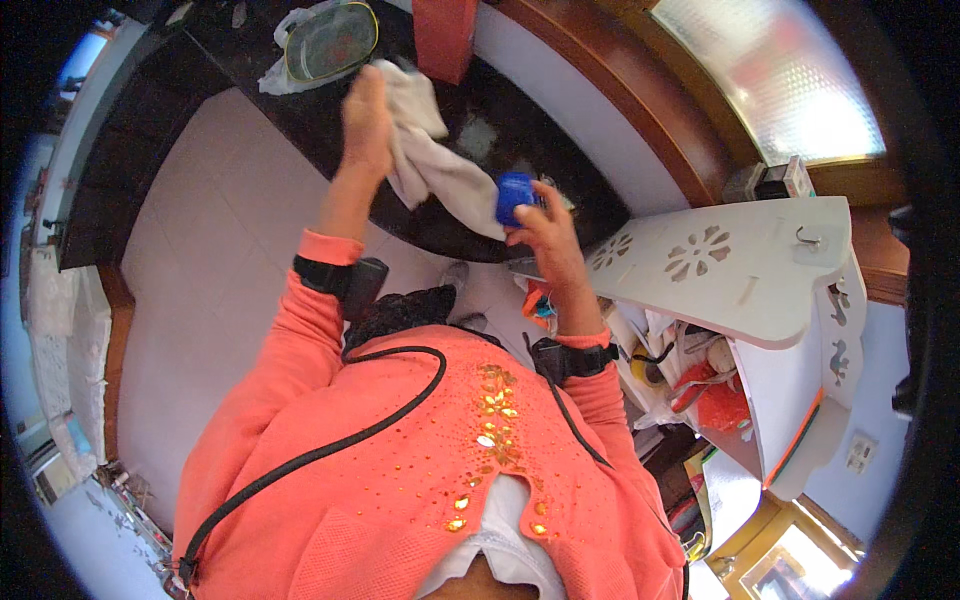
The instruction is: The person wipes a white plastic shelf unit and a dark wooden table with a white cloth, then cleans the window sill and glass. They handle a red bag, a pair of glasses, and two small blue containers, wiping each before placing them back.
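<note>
A whitish cloth (442,169) stretches over the dark tabletop (525,124) between my hands. My left hand (367,124) is on the cloth's far end, slightly blurred; its fingertips are partly hidden, and whether it grips the cloth or presses on it I cannot tell. Between the fingers of my right hand (546,229) is a round blue object (515,199), perhaps a lid or small container, touching or overlapping the cloth's near end.
At the table's far left lies a clear container with a yellow-green rim (330,41) on a plastic bag (279,81). A red object (444,37) stands beyond the cloth. White shelving (750,262) with cut-out flowers and stored items is on the right.
</note>
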The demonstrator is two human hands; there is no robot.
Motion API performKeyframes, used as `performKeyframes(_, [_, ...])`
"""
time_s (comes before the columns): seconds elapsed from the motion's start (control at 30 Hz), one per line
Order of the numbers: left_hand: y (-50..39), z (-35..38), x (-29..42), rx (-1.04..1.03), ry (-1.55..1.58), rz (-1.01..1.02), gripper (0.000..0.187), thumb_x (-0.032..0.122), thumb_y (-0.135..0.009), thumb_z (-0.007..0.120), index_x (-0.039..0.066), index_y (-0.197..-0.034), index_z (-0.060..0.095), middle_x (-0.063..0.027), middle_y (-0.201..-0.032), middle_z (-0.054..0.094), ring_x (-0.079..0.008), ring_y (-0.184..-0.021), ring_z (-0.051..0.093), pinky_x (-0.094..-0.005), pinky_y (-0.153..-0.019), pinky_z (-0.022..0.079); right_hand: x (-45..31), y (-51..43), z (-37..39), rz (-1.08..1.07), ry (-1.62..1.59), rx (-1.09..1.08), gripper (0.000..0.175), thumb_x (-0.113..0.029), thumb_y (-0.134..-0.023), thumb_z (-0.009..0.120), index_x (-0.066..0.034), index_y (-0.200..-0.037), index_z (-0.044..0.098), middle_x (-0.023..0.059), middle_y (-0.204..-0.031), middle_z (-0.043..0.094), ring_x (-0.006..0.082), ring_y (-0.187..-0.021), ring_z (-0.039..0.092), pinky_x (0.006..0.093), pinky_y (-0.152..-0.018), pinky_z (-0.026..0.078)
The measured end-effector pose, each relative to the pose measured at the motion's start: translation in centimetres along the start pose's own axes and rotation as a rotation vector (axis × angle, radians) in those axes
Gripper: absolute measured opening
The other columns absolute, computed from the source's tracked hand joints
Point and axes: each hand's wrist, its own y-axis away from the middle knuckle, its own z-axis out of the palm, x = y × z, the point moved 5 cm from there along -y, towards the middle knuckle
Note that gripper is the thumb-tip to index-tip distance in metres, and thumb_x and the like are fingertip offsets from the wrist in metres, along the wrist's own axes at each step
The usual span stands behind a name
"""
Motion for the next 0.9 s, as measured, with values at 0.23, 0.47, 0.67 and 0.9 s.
performKeyframes(0.23, [-4.0,-5.1,3.7,0.065,-0.072,0.326,0.044,0.043,-0.097,0.043,0.002,-0.111,0.051,-0.0067,-0.102,0.055,-0.0161,-0.094,0.053,-0.0303,-0.084,0.043,4.4,-0.6,-11.5,0.038,0.346,0.588,0.069,-0.034,-0.074,0.075,-0.0016,-0.125,0.042,0.0145,-0.103,0.058,0.021,-0.076,0.061,0.0299,-0.059,0.051])
performKeyframes(0.47, [-2.6,-5.9,-3.2,0.053,-0.425,0.045,0.055,0.018,-0.081,0.065,0.0,-0.127,0.041,-0.0116,-0.117,0.052,-0.0198,-0.104,0.051,-0.0326,-0.087,0.043,5.4,-4.7,-7.3,-0.204,1.25,0.374,0.074,-0.037,-0.068,0.075,-0.0095,-0.129,0.043,0.0208,-0.109,0.058,0.0378,-0.099,0.058,0.0491,-0.078,0.049])
performKeyframes(0.67, [-2.6,-5.9,-6.4,-0.054,-0.561,-0.02,0.052,0.014,-0.08,0.06,0.002,-0.127,0.043,-0.0132,-0.118,0.052,-0.0244,-0.108,0.052,-0.0358,-0.092,0.042,6.5,-6.8,-4.7,-0.005,1.432,0.247,0.086,-0.025,-0.067,0.078,-0.0175,-0.139,0.031,0.0233,-0.132,0.037,0.0442,-0.11,0.05,0.0501,-0.085,0.048])
performKeyframes(0.9, [-3.3,-6.1,-7.3,-0.074,-0.603,-0.052,0.054,0.013,-0.081,0.06,0.002,-0.13,0.04,-0.0149,-0.123,0.05,-0.0261,-0.113,0.05,-0.0362,-0.094,0.04,7.9,-8.0,-3.4,-0.089,1.362,0.218,0.088,-0.009,-0.067,0.076,-0.0154,-0.14,0.028,0.0264,-0.131,0.035,0.0468,-0.112,0.047,0.0488,-0.088,0.047])
